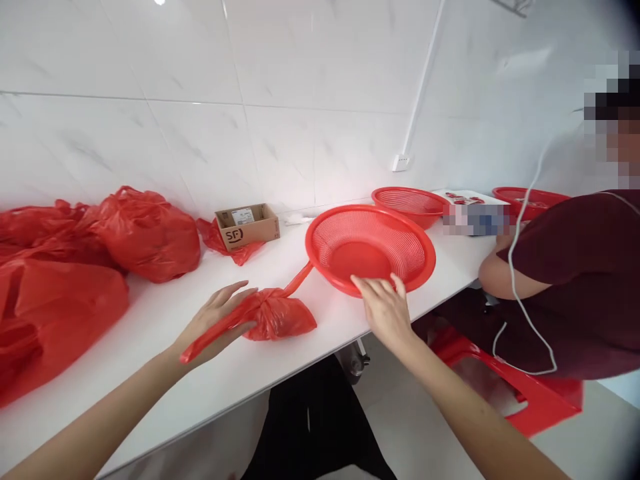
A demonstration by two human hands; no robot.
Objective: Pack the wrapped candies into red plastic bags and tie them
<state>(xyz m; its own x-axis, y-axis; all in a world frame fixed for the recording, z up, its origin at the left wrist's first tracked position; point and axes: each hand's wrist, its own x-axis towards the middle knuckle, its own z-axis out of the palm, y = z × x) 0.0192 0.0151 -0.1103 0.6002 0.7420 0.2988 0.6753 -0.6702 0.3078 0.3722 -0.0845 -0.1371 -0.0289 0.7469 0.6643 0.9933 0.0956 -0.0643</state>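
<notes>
A small red plastic bag (284, 320), tied in a knot, lies on the white table in front of me. My left hand (223, 320) is against the bag's left side with its fingers stretched out, and one long twisted end of the bag lies across it. The other twisted end reaches to a round red plastic colander (360, 260), in which no contents show. At the colander's near rim is my right hand (386, 308), its fingers bent over the edge; the underside of its grip is hidden.
Several large full red bags (145, 233) sit at left. By the wall stands an open cardboard box (249, 227) with red plastic beside it. A second red colander (407, 203) is behind. At right, a person (580, 280) sits near a red stool (545, 400); a white cable hangs there.
</notes>
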